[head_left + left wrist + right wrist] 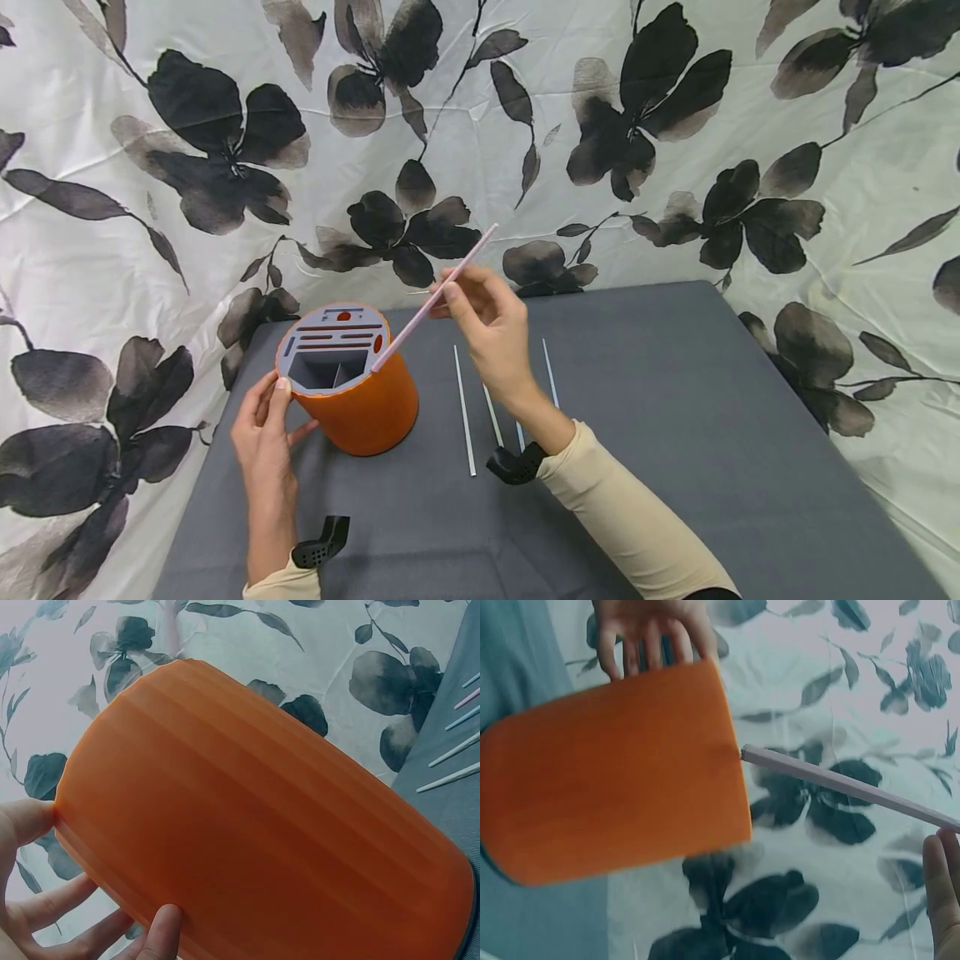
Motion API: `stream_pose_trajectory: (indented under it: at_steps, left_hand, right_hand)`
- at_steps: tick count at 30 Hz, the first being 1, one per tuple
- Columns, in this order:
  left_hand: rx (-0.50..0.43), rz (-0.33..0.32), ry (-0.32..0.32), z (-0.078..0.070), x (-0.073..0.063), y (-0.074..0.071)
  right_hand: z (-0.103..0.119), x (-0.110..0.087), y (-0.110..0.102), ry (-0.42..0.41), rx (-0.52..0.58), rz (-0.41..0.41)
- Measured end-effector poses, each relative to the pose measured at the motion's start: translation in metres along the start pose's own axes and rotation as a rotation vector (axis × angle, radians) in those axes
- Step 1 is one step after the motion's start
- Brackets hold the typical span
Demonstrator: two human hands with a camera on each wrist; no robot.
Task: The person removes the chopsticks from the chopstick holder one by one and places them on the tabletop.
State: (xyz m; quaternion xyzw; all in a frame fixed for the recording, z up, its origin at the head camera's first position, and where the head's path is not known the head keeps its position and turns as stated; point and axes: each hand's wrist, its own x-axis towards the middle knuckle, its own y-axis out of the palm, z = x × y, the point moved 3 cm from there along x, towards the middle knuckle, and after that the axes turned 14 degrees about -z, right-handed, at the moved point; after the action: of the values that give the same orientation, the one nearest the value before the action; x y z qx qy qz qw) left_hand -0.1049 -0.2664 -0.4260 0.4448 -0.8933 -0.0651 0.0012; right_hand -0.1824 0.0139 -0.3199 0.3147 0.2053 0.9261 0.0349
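Note:
An orange, round desk organizer (356, 417) with a grey slotted top (341, 316) stands upright on the table. My left hand (264, 429) holds its near left side, the thumb at the rim and other fingers against the wall (165, 930). In my right hand (491, 325), thumb and fingers pinch a long, thin pink stick (420, 315). The stick slants down to the left, its lower end at the right edge of the organizer's top. The right wrist view shows that stick (840, 784) rising from the rim; whether its end sits in an opening is hidden.
Several thin sticks lie on the grey cloth-covered table (637, 400), including a white stick (465, 408) and a bluish stick (551, 371). The right forearm partly covers them. A white floral cloth (525, 50) hangs behind the table.

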Motion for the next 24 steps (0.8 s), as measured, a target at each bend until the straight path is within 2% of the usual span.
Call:
stream_pose_trajectory:
  at_steps: [6, 10, 18, 24]
  left_hand:
    - [-0.019, 0.032, -0.005, 0.001, 0.002, -0.001]
    - [-0.020, 0.031, -0.014, 0.001, 0.003, -0.001]
    - [-0.008, 0.022, -0.013, 0.001, 0.005, -0.002]
    - [0.007, 0.022, -0.006, 0.000, 0.005, -0.002]
  right_hand:
    - [-0.001, 0.009, -0.030, 0.008, -0.031, -0.066]
    - [-0.002, 0.013, -0.051, 0.015, -0.086, -0.117]
    - [-0.015, 0.018, -0.098, 0.088, -0.207, -0.214]
    - [-0.028, 0.017, -0.134, 0.164, -0.278, -0.226]
